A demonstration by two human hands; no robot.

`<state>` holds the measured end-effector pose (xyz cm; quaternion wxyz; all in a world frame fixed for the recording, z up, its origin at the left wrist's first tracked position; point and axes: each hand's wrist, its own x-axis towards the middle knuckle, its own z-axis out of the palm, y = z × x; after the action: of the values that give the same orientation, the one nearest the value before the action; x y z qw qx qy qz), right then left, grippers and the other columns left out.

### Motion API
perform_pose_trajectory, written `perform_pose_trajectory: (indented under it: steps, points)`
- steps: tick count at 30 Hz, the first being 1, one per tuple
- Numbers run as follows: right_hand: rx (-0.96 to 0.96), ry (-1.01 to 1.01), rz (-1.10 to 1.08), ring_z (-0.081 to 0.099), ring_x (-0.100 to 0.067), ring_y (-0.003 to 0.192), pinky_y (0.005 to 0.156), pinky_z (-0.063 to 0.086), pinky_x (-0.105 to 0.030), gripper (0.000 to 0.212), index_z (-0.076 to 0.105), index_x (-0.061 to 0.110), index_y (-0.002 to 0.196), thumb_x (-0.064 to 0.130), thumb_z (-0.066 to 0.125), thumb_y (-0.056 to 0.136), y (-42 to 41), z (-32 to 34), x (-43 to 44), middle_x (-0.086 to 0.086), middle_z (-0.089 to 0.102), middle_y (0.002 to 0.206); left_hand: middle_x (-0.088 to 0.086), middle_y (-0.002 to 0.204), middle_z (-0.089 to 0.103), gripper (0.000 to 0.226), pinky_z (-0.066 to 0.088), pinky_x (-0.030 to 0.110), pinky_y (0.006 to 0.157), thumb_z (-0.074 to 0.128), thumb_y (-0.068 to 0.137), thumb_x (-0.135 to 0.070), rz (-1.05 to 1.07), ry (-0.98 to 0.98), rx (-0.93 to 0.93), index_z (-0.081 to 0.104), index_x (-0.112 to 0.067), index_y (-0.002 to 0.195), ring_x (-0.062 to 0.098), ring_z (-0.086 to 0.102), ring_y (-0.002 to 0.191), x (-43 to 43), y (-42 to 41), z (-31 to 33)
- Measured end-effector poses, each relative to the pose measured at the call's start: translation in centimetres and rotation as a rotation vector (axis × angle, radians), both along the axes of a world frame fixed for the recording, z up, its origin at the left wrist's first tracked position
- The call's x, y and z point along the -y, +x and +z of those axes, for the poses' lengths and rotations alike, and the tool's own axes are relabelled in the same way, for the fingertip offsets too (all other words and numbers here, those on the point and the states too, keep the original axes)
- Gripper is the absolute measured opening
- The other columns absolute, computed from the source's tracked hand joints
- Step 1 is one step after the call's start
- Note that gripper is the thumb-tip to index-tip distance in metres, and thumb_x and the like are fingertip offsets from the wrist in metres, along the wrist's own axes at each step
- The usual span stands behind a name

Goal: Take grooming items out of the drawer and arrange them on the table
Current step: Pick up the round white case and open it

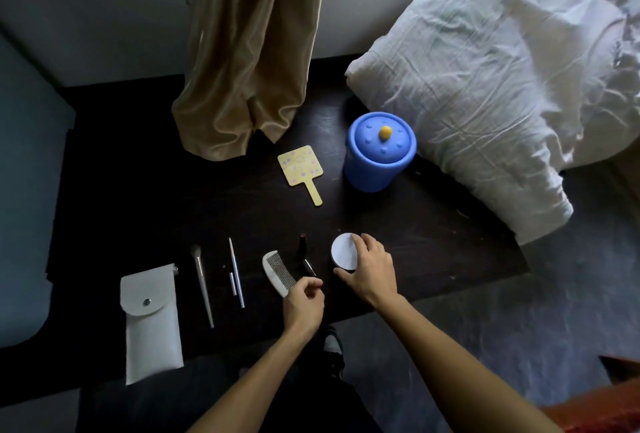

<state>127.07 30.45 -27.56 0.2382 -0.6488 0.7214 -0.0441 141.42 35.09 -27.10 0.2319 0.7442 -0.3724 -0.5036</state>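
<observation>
On the dark table [138, 190] a row of grooming items lies near the front edge: a white snap pouch [152, 321], a makeup brush [202, 285], a thin silver pencil [236, 271] beside a short silver stick [232, 283], a white comb [277, 271], a dark lipstick [303, 247] and a small silver-tipped tool [310, 267]. My left hand [304, 304] pinches the comb's near end. My right hand [372, 268] grips a round white-lidded jar [343, 251] standing on the table.
Farther back lie a yellow hand mirror [300, 167] and a blue lidded pot [379, 152]. A tan curtain [249, 51] hangs onto the table's rear. A white pillow [485, 86] overlaps the right side. The floor [519, 328] lies to the right.
</observation>
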Motion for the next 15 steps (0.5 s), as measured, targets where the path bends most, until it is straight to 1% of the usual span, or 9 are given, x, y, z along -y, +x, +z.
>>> perform_pose_trajectory:
  steps: [3, 5, 7, 8, 9, 11, 12, 14, 15]
  points:
    - [-0.015, 0.015, 0.061, 0.043, -0.025, 0.125, 0.098, 0.039, -0.038, 0.083, 0.031, 0.020, 0.144, 0.047, 0.069, 0.076, 0.2, -0.4, 0.8, -0.006, 0.042, 0.141, -0.005, 0.085, 0.066, 0.018, 0.040, -0.002, 0.062, 0.058, 0.085, -0.002, 0.008, 0.013, 0.017, 0.068, -0.015, 0.092, 0.003, 0.058, 0.076, 0.1, -0.4, -0.1]
    - [0.026, 0.032, 0.041, 0.045, -0.026, 0.122, 0.097, 0.040, -0.038, 0.085, 0.028, 0.020, 0.146, 0.046, 0.068, 0.076, 0.1, -0.4, 1.2, -0.006, 0.043, 0.138, -0.008, 0.083, 0.064, 0.017, 0.041, 0.000, 0.063, 0.057, 0.086, -0.004, 0.022, 0.017, 0.020, 0.068, -0.016, 0.092, 0.003, 0.058, 0.076, 0.3, -0.5, 0.0]
    - [0.163, 0.086, -0.041, 0.044, -0.026, 0.124, 0.099, 0.041, -0.038, 0.088, 0.027, 0.020, 0.147, 0.048, 0.070, 0.075, -0.3, 0.1, 1.3, -0.007, 0.042, 0.140, -0.008, 0.083, 0.063, 0.015, 0.047, 0.008, 0.071, 0.056, 0.088, -0.008, 0.038, 0.009, 0.007, 0.067, -0.017, 0.093, 0.009, 0.061, 0.079, 0.8, -0.8, 0.2]
    - [0.247, 0.107, -0.091, 0.043, -0.025, 0.126, 0.100, 0.041, -0.038, 0.090, 0.027, 0.021, 0.147, 0.048, 0.071, 0.074, -0.6, 0.3, 1.3, -0.006, 0.041, 0.142, -0.005, 0.083, 0.064, 0.015, 0.051, 0.018, 0.075, 0.055, 0.090, -0.011, 0.053, 0.006, -0.016, 0.067, -0.017, 0.094, 0.014, 0.062, 0.079, 1.1, -0.9, 0.4]
    - [0.319, 0.114, -0.126, 0.042, -0.024, 0.128, 0.101, 0.040, -0.037, 0.091, 0.028, 0.021, 0.147, 0.049, 0.072, 0.073, -1.0, 0.7, 1.3, -0.005, 0.040, 0.143, -0.002, 0.084, 0.064, 0.015, 0.052, 0.026, 0.073, 0.052, 0.092, -0.013, 0.073, 0.006, -0.058, 0.066, -0.018, 0.095, 0.017, 0.061, 0.077, 1.4, -1.2, 0.8]
    - [0.417, 0.109, -0.154, 0.041, -0.021, 0.131, 0.102, 0.038, -0.035, 0.092, 0.028, 0.022, 0.148, 0.048, 0.073, 0.072, -1.7, 1.5, 0.9, -0.003, 0.039, 0.146, 0.001, 0.089, 0.062, 0.015, 0.050, 0.028, 0.065, 0.045, 0.097, -0.020, 0.097, 0.029, -0.153, 0.060, -0.021, 0.096, 0.017, 0.059, 0.072, 2.0, -1.9, 1.8]
    - [0.464, 0.110, -0.169, 0.041, -0.019, 0.132, 0.103, 0.037, -0.033, 0.092, 0.029, 0.021, 0.147, 0.048, 0.074, 0.071, -2.0, 2.0, 0.7, -0.002, 0.039, 0.147, 0.002, 0.093, 0.062, 0.015, 0.051, 0.028, 0.064, 0.042, 0.098, -0.024, 0.107, 0.048, -0.195, 0.057, -0.023, 0.100, 0.018, 0.060, 0.073, 2.2, -2.3, 2.5]
    - [0.572, 0.118, -0.220, 0.041, -0.015, 0.132, 0.104, 0.037, -0.030, 0.094, 0.031, 0.021, 0.147, 0.048, 0.075, 0.069, -2.5, 2.9, 0.1, 0.000, 0.040, 0.148, 0.005, 0.101, 0.063, 0.016, 0.053, 0.031, 0.066, 0.037, 0.100, -0.031, 0.139, 0.096, -0.293, 0.050, -0.026, 0.110, 0.021, 0.063, 0.076, 2.8, -3.0, 3.7]
    - [0.615, 0.115, -0.243, 0.042, -0.013, 0.132, 0.104, 0.037, -0.028, 0.095, 0.032, 0.022, 0.147, 0.049, 0.075, 0.067, -2.7, 3.4, -0.2, 0.001, 0.041, 0.148, 0.008, 0.103, 0.064, 0.019, 0.053, 0.033, 0.067, 0.036, 0.100, -0.033, 0.153, 0.124, -0.354, 0.049, -0.025, 0.112, 0.023, 0.063, 0.076, 3.0, -3.4, 4.2]
